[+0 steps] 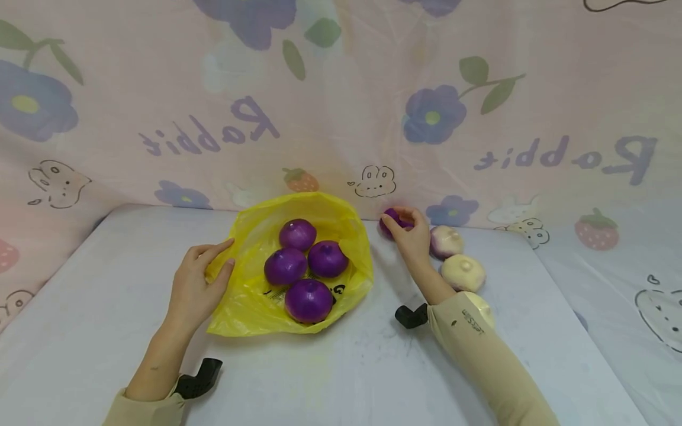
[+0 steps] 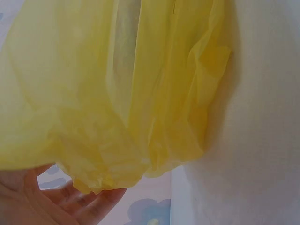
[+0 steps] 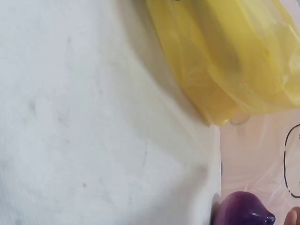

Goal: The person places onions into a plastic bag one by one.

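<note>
Several glossy purple onions (image 1: 286,266) lie in an open yellow plastic bag (image 1: 245,316) on the white table. My left hand (image 1: 194,287) is at the bag's left edge, its thumb and fingers spread and touching the plastic. In the left wrist view, fingers (image 2: 101,204) lie against the crumpled yellow edge. To the right of the bag, near the table's back edge, my right hand (image 1: 412,234) grips another purple onion (image 1: 390,220). The lower corner of the right wrist view shows this onion (image 3: 243,208) with its pointed tip and part of a finger.
Right of my right hand, a purple-and-white bulb (image 1: 446,242) and a cream bulb (image 1: 463,273) lie in a row with another cream bulb (image 1: 481,307), partly hidden by the sleeve. A patterned cloth (image 1: 341,118) with flowers and rabbits hangs behind the table (image 1: 330,384).
</note>
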`<state>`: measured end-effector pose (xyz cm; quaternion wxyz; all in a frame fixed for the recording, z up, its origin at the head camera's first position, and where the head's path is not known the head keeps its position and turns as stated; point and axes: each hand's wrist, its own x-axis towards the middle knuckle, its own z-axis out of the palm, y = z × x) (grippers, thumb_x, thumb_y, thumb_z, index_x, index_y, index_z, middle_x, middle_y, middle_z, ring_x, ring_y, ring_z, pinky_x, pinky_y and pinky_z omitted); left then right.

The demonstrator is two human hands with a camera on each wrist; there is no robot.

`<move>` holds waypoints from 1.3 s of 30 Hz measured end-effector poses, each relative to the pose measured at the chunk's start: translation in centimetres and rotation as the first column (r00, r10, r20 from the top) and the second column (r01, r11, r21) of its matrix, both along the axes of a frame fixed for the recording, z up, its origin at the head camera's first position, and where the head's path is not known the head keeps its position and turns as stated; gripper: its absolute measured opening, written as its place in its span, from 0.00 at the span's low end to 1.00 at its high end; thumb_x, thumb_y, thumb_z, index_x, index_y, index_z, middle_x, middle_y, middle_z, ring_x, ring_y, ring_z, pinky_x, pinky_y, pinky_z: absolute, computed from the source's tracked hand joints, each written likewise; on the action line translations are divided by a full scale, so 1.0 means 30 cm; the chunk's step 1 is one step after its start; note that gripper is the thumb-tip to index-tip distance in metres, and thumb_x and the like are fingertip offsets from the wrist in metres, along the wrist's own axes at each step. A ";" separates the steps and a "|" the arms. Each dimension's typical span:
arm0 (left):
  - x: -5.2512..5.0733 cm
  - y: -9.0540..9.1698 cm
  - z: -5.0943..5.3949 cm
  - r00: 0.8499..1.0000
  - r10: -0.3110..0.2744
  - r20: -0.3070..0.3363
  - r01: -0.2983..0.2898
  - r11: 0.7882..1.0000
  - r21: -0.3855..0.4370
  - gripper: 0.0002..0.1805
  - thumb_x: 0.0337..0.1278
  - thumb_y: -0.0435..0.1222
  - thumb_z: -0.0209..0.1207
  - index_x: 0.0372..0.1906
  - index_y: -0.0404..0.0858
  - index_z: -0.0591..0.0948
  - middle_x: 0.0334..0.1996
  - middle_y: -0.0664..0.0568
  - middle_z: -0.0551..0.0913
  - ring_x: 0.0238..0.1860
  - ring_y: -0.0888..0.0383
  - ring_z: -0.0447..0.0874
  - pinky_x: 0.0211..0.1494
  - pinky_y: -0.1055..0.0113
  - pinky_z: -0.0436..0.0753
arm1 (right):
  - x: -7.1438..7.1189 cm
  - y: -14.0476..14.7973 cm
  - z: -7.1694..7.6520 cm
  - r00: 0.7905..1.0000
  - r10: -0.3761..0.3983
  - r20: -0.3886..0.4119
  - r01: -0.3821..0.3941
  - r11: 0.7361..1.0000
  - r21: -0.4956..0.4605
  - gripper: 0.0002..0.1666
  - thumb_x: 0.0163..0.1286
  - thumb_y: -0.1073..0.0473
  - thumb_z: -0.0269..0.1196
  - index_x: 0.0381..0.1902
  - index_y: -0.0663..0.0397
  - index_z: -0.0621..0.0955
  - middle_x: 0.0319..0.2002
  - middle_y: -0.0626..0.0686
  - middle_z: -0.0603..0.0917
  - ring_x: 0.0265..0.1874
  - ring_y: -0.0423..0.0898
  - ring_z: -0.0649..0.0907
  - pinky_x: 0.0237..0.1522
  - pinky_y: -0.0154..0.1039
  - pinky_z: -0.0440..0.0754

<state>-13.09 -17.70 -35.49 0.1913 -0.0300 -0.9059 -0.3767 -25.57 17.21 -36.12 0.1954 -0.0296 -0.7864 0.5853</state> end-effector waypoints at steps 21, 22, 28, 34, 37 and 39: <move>0.002 -0.001 0.004 1.000 -0.005 0.006 0.005 1.000 0.000 0.21 0.63 0.33 0.56 0.60 0.34 0.77 0.52 0.32 0.73 0.48 0.39 0.72 0.40 0.56 0.68 | -0.067 0.031 -0.061 0.990 -0.076 0.115 0.052 0.978 0.202 0.42 0.53 0.52 0.72 0.64 0.59 0.71 0.64 0.62 0.67 0.64 0.55 0.65 0.67 0.49 0.61; 0.002 0.000 0.006 1.000 -0.006 0.006 0.006 1.000 0.001 0.21 0.63 0.33 0.56 0.60 0.34 0.77 0.52 0.33 0.73 0.48 0.39 0.72 0.41 0.56 0.68 | -0.069 0.032 -0.061 0.989 -0.077 0.130 0.049 0.977 0.209 0.43 0.53 0.51 0.72 0.65 0.58 0.70 0.65 0.62 0.65 0.64 0.56 0.64 0.68 0.49 0.61; 0.001 -0.001 0.007 1.000 -0.004 0.008 0.004 1.000 0.010 0.21 0.63 0.33 0.56 0.60 0.34 0.76 0.52 0.33 0.72 0.47 0.40 0.72 0.41 0.57 0.68 | -0.076 0.035 -0.062 0.981 -0.080 0.178 0.041 0.977 0.210 0.48 0.52 0.50 0.72 0.69 0.54 0.66 0.68 0.63 0.60 0.66 0.56 0.63 0.69 0.49 0.60; 0.002 -0.004 0.000 1.000 -0.003 -0.001 0.003 1.000 0.009 0.21 0.63 0.33 0.56 0.60 0.34 0.77 0.52 0.33 0.73 0.47 0.40 0.73 0.40 0.57 0.68 | -0.084 0.044 -0.075 0.980 -0.079 0.184 0.039 0.977 0.210 0.47 0.52 0.54 0.72 0.69 0.53 0.67 0.68 0.64 0.61 0.66 0.57 0.63 0.69 0.50 0.59; 0.002 -0.005 0.000 1.000 -0.006 -0.006 0.006 1.000 0.011 0.21 0.63 0.33 0.56 0.60 0.34 0.77 0.52 0.33 0.73 0.47 0.40 0.73 0.40 0.57 0.68 | -0.085 0.049 -0.079 0.981 -0.082 0.177 0.042 0.975 0.219 0.45 0.53 0.57 0.71 0.69 0.54 0.68 0.67 0.65 0.62 0.66 0.58 0.63 0.69 0.51 0.58; 0.002 -0.005 -0.001 1.000 -0.006 -0.008 0.006 1.000 0.012 0.21 0.63 0.33 0.56 0.60 0.34 0.77 0.52 0.33 0.73 0.47 0.40 0.72 0.41 0.57 0.68 | -0.085 0.051 -0.080 0.981 -0.080 0.176 0.039 0.974 0.222 0.44 0.53 0.58 0.71 0.68 0.54 0.68 0.66 0.65 0.63 0.66 0.59 0.64 0.69 0.51 0.58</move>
